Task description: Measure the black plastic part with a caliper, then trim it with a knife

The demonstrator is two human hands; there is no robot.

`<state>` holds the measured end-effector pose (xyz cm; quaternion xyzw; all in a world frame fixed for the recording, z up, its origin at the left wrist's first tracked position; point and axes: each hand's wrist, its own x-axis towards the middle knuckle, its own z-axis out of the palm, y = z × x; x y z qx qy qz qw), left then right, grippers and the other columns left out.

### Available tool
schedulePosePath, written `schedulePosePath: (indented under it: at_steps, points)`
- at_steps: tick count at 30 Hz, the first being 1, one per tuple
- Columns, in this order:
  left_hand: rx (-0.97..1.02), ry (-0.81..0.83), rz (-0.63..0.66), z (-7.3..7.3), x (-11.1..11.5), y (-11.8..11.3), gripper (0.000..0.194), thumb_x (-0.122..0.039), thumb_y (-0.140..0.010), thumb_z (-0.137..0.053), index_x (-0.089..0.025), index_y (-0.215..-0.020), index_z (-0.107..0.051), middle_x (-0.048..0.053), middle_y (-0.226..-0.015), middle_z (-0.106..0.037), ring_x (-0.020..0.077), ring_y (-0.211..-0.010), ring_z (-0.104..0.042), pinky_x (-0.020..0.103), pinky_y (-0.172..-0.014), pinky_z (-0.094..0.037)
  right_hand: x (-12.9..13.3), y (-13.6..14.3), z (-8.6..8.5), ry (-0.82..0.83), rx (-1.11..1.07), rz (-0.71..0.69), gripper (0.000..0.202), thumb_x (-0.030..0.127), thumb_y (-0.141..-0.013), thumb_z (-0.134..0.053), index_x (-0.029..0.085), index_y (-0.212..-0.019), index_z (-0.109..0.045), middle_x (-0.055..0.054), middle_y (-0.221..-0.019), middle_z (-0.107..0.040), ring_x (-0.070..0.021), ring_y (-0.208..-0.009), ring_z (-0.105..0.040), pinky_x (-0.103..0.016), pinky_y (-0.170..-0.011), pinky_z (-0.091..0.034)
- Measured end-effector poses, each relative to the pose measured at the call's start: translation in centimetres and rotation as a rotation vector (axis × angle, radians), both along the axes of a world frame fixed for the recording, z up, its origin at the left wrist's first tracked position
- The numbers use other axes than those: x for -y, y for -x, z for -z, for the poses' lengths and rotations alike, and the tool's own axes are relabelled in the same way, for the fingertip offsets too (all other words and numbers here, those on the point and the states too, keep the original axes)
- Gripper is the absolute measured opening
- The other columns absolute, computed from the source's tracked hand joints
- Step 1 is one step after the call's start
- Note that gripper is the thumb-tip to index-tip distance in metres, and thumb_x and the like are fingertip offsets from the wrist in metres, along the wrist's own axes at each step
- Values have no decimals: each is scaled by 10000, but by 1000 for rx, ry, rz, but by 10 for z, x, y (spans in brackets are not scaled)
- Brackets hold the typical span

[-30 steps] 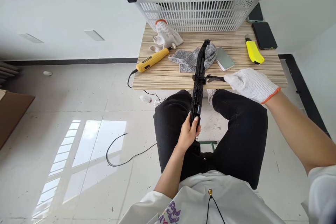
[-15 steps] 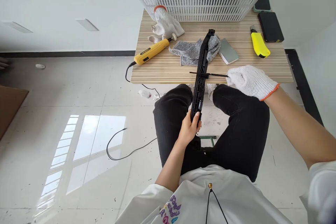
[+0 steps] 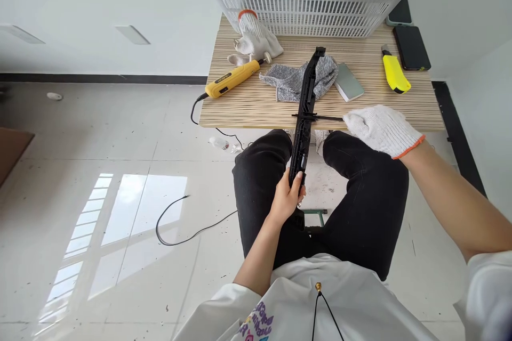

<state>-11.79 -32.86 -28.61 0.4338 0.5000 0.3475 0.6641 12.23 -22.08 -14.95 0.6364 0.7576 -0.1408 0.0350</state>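
Note:
My bare left hand (image 3: 287,194) is closed around the lower end of a long black plastic part (image 3: 306,101), which points away from me between my knees and over the table edge. On my right hand (image 3: 380,127) is a white knitted glove with an orange cuff. Its fingers are closed on the end of a thin dark file (image 3: 330,118). The file lies crosswise against the middle of the plastic part, and its tip sticks out on the left side. Behind the part's far end lies a grey cloth (image 3: 286,82).
On the table (image 3: 248,117) are a yellow rotary tool (image 3: 232,79), a white glove (image 3: 258,40), a green notepad (image 3: 349,82), a yellow utility knife (image 3: 395,72) and a black phone (image 3: 412,48). A white basket (image 3: 312,2) stands behind. A cable (image 3: 200,232) lies on the floor.
The view has shifted slightly. Both hands keep their holds, and the file still crosses the plastic part, with a slightly shorter tip showing on the left.

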Motion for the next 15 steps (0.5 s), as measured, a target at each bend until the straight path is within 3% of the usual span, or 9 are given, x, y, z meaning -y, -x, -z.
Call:
schedulePosePath:
  at_steps: [5,10,15]
  points:
    - [-27,-4,-8,3,1,0,389,-609,-1005,-503,-229,-939,-451,-75,-618,-528,69,-436,-421,209,-446,-387,3,-1,3,-25,6,60,554,568,-1013,-236,220,-659,-482,-43,-619,-549,-171,-579,-402,-331,-603,-199]
    - [-41,-17,12,3,1,1,380,-598,-1013,-494,-229,-937,-447,-76,-619,-535,67,-434,-416,206,-444,-387,-2,-4,-2,-49,78,105,550,431,-1011,-173,216,-798,-632,-91,-730,-636,-216,-652,-491,-330,-607,-224]
    - [-56,-20,17,2,1,1,378,-597,-1014,-487,-226,-948,-459,-74,-621,-542,69,-440,-416,207,-453,-395,-14,0,-7,-44,34,115,610,452,-1038,-162,198,-877,-693,-117,-879,-719,-242,-773,-588,-320,-632,-264]
